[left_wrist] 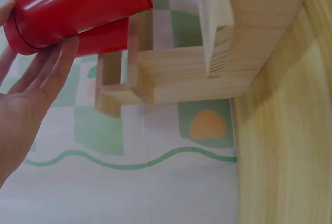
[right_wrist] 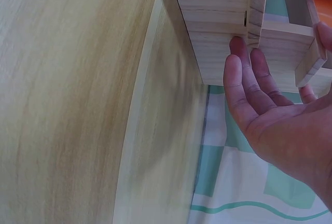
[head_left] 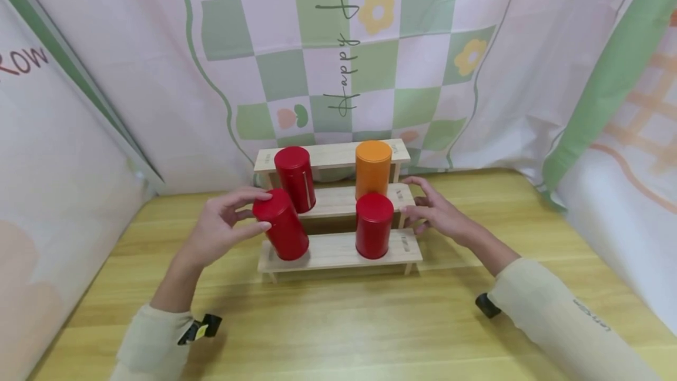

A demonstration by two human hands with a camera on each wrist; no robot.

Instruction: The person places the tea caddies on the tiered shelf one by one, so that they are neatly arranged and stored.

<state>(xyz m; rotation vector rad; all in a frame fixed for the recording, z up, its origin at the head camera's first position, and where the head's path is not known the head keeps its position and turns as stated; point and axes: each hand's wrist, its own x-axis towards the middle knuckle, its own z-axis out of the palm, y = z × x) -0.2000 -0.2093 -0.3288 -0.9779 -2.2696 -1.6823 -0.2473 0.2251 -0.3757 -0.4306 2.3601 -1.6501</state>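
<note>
A tilted red canister [head_left: 281, 225] has its base over the bottom step of a three-step wooden shelf [head_left: 330, 256]; whether its base touches the step I cannot tell. My left hand [head_left: 221, 225] holds this canister near its top, thumb and fingers on opposite sides, as the left wrist view shows. Behind it, another red canister [head_left: 296, 178] stands on the middle step. At right, an orange canister [head_left: 373, 166] stands on the middle step and a red canister [head_left: 374, 228] on the bottom one. My right hand [head_left: 436, 210] touches the shelf's right end with loosely extended fingers.
The shelf stands on a wood-grain table [head_left: 338, 316], close to a checkered fabric backdrop [head_left: 322, 63]. Fabric also hangs on the left side [head_left: 47, 163] and the right side [head_left: 624, 193]. The shelf's top step [head_left: 333, 154] lies nearest the backdrop.
</note>
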